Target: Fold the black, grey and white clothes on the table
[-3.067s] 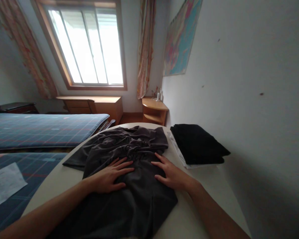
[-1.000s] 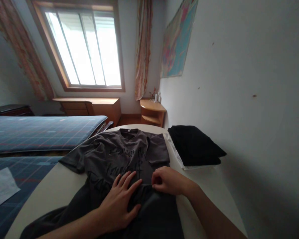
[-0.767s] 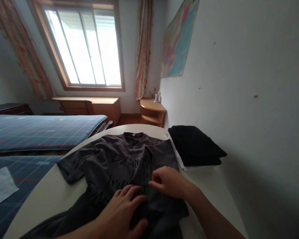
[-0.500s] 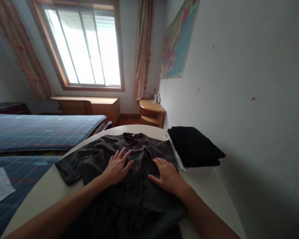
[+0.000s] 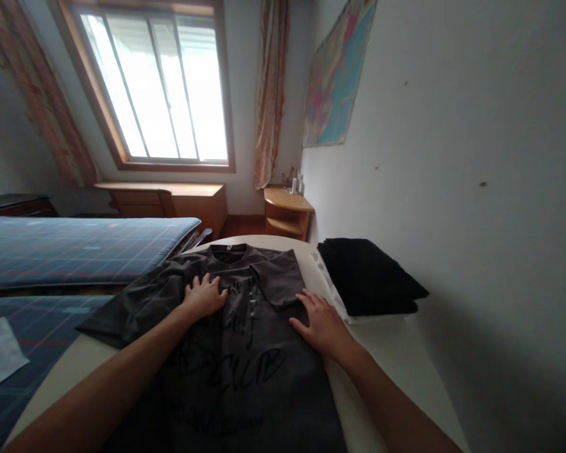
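A dark grey T-shirt (image 5: 245, 396) with black lettering lies spread on a pale round-edged table (image 5: 387, 365), its collar toward the far edge. My left hand (image 5: 204, 297) rests on the shirt's upper chest, left of the lettering, with the fingers spread. At the shirt's right side, just below its right sleeve, my right hand (image 5: 319, 324) lies with fingers apart, its fingertips at the sleeve's hem. The right sleeve is folded inward over the chest; the left sleeve reaches out past the table's left edge.
Black folded clothes (image 5: 368, 277) sit on a white sheet (image 5: 332, 289) at the table's right, by the wall. A plaid blue mattress (image 5: 75, 251) is at the left, with white paper (image 5: 0, 352) on the nearer one. A corner shelf (image 5: 287, 201) stands beyond.
The shirt has shifted left and lies flatter, with more lettering showing. My left hand has moved left with it; my right hand has moved slightly to the right.
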A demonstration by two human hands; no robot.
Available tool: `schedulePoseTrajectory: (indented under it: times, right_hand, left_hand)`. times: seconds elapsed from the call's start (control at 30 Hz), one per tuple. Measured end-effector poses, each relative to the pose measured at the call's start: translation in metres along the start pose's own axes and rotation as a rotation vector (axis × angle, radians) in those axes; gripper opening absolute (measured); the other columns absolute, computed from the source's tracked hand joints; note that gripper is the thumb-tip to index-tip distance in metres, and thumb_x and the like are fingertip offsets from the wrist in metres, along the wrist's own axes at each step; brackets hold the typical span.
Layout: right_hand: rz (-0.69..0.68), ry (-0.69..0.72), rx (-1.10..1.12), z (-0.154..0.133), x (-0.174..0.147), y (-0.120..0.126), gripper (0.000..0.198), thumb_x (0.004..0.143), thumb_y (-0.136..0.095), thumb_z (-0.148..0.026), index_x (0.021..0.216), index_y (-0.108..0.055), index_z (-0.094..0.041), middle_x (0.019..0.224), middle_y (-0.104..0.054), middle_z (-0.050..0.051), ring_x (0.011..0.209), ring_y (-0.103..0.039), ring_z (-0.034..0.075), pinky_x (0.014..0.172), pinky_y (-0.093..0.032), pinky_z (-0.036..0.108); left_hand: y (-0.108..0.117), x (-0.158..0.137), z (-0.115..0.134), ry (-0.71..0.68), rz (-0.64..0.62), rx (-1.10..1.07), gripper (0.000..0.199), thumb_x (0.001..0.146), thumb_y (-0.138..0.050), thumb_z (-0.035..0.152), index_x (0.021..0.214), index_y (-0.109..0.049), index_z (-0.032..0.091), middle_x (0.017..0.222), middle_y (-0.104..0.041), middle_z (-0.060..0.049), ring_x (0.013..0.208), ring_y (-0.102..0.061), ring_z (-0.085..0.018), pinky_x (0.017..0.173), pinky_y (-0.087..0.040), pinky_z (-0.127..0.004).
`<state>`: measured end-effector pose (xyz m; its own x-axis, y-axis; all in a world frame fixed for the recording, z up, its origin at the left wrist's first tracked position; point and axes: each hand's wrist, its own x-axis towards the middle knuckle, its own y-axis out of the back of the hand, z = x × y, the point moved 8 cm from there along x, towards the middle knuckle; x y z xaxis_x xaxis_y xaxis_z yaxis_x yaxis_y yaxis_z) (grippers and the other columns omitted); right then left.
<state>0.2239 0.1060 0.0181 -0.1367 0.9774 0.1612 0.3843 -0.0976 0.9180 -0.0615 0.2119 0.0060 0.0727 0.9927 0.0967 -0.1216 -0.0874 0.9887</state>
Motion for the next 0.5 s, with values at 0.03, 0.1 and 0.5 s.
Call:
schedulePoseTrajectory:
  times: [0.03, 0.1, 0.5]
  right_hand:
    - [-0.001, -0.009, -0.005, 0.003, 0.001, -0.001, 0.060, 0.086, -0.063, -0.040, 0.140, -0.053, -0.016, 0.151, -0.045, 0.015, 0.138, -0.041, 0.031, 0.113, -0.034, 0.046]
    - [0.005, -0.008, -0.009, 0.005, 0.003, -0.003, 0.056, 0.088, -0.061, -0.039, 0.140, -0.054, -0.018, 0.151, -0.045, 0.014, 0.137, -0.042, 0.030, 0.113, -0.034, 0.046]
    - [0.091, 0.020, 0.093, 0.007, 0.013, -0.004, 0.029, 0.093, -0.055, -0.028, 0.117, -0.069, -0.021, 0.145, -0.052, 0.013, 0.133, -0.049, 0.026, 0.112, -0.036, 0.044]
  left_hand:
    - [0.006, 0.001, 0.011, -0.049, 0.032, 0.002, 0.055, 0.089, -0.052, 0.042, 0.136, -0.058, 0.015, 0.147, -0.047, -0.021, 0.136, -0.041, -0.045, 0.106, -0.033, -0.064]
    - [0.016, -0.001, 0.038, -0.192, 0.103, -0.022, 0.050, 0.091, -0.051, 0.036, 0.137, -0.056, 0.020, 0.146, -0.051, -0.014, 0.136, -0.043, -0.034, 0.113, -0.031, -0.050]
    - [-0.007, 0.026, 0.102, -0.319, 0.157, -0.357, 0.032, 0.094, -0.052, 0.031, 0.117, -0.071, 0.019, 0.124, -0.066, -0.010, 0.117, -0.060, -0.027, 0.103, -0.044, -0.038]
